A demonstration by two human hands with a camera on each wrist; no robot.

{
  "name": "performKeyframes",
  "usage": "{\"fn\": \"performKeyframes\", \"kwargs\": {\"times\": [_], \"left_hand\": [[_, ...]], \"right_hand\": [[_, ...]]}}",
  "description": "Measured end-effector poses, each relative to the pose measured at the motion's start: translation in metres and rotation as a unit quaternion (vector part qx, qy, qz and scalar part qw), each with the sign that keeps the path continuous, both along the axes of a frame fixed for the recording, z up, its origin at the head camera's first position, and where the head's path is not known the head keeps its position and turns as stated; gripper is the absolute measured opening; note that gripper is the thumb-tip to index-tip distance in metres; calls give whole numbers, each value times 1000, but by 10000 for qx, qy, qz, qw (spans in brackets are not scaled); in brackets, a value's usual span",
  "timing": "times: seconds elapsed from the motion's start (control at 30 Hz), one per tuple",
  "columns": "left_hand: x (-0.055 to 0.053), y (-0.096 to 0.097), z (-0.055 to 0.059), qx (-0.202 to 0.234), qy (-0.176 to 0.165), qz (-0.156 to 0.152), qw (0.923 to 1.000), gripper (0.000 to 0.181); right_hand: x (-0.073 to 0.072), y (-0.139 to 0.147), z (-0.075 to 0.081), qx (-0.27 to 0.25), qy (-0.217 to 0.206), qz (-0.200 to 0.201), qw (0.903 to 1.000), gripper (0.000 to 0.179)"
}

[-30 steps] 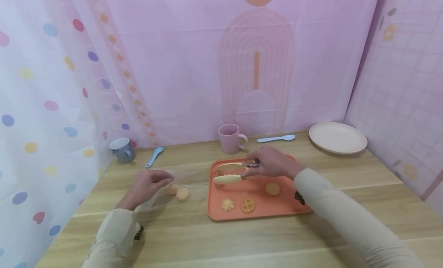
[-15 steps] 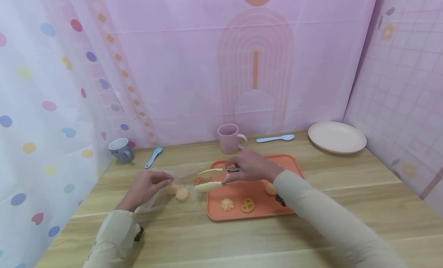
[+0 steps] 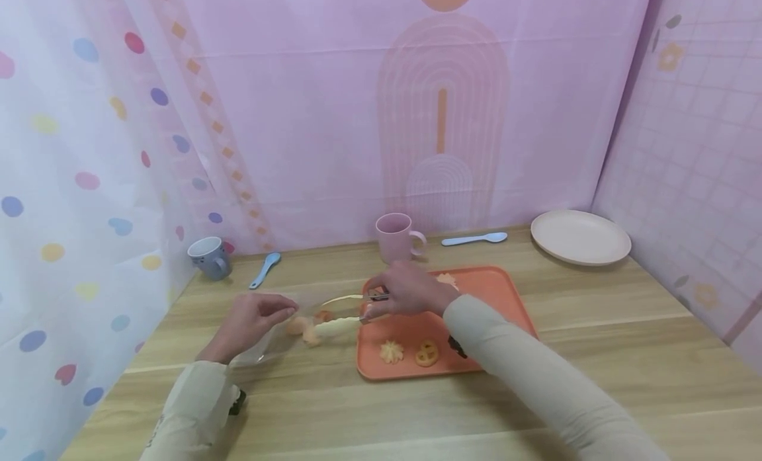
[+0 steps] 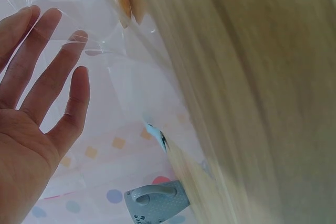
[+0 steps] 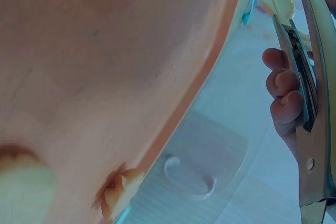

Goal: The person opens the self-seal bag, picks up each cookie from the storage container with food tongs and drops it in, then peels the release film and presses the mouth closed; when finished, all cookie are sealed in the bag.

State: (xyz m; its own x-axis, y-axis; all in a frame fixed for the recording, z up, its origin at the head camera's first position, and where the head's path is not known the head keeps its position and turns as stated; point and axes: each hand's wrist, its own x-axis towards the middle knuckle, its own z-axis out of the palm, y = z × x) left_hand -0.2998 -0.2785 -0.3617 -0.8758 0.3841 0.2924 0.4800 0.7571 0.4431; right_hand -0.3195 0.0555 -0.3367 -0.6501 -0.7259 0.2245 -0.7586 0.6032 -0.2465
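Note:
My left hand [image 3: 253, 323] pinches the edge of a clear plastic bag [image 4: 121, 77] left of the tray. Inside the bag sit round cookies [image 3: 296, 326]. My right hand [image 3: 409, 290] grips metal tongs [image 5: 310, 93] with cream, scalloped tips. Those tips point left, beyond the tray's left rim, and overlap the bag's opening in the head view. A brown cookie [image 3: 324, 317] shows between the tips. On the orange tray [image 3: 500, 299] lie a flower-shaped cookie [image 3: 391, 352], a pretzel-shaped cookie [image 3: 426, 354] and another cookie [image 3: 447, 280] behind my right wrist.
Along the back of the wooden table [image 3: 309, 415] stand a blue mug [image 3: 210, 257], a light-blue spoon [image 3: 264, 270], a pink mug [image 3: 395, 239], a second spoon [image 3: 474, 239] and a pale plate [image 3: 580, 238]. Curtains [image 3: 297, 117] hang right behind them.
My right hand has moved left with the tongs, carrying the brown cookie from over the tray to the bag's opening. My left hand has stayed in place.

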Motion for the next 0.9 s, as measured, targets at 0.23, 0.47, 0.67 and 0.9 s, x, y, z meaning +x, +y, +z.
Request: {"fn": "performKeyframes", "kwargs": {"times": [0.23, 0.47, 0.67, 0.9], "left_hand": [[0, 1, -3, 17, 69, -21, 10000, 13], [-2, 2, -3, -70, 199, -44, 9998, 13], [-2, 3, -1, -45, 181, -36, 9998, 11], [-3, 3, 0, 22, 106, -25, 9999, 11]], "right_hand": [[-1, -10, -4, 137, -80, -168, 9997, 42], [-3, -20, -5, -24, -217, -225, 9995, 41], [-5, -28, -8, -145, -397, -250, 9988, 38], [-4, -35, -10, -102, -413, -487, 9979, 41]]}}
